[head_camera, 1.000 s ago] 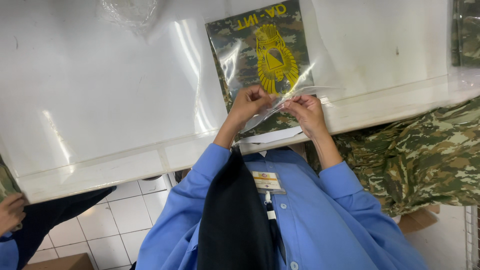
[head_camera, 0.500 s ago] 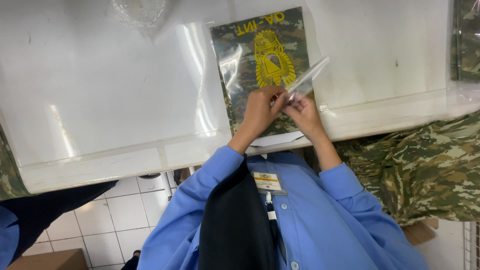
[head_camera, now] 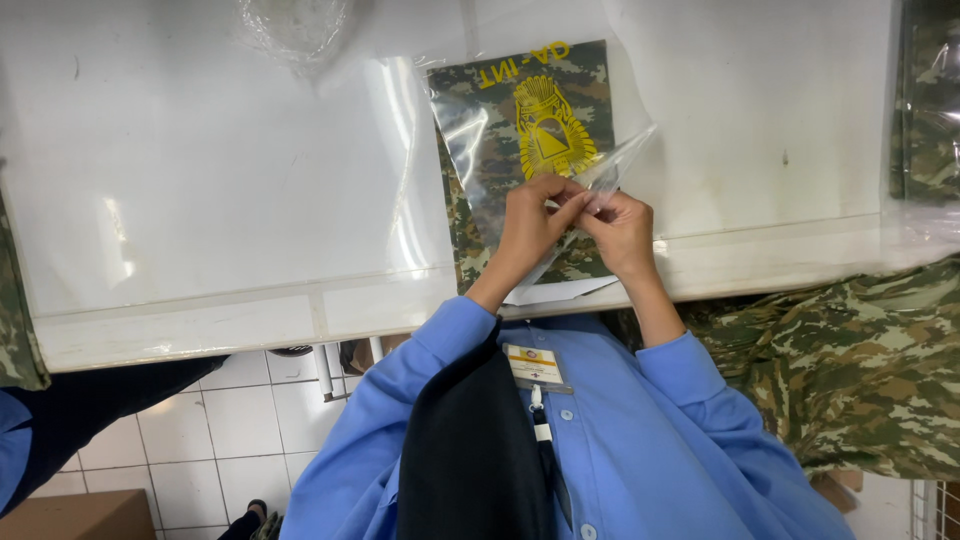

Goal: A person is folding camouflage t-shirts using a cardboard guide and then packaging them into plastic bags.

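Note:
A folded camouflage garment with a yellow emblem lies inside a clear plastic bag on the white table. My left hand and my right hand meet over the bag's near end. Both pinch the bag's clear flap, which lifts up toward the right. A white paper sticks out under the bag at the table's near edge.
A heap of camouflage cloth hangs at the right below the table edge. More bagged camouflage cloth lies at the far right. Crumpled clear plastic sits at the top. Another person's dark sleeve shows at the lower left.
Both hands have shifted slightly up the bag, and the clear flap between them has turned and folded toward the right. The other person's hand at the left edge has gone out of view.

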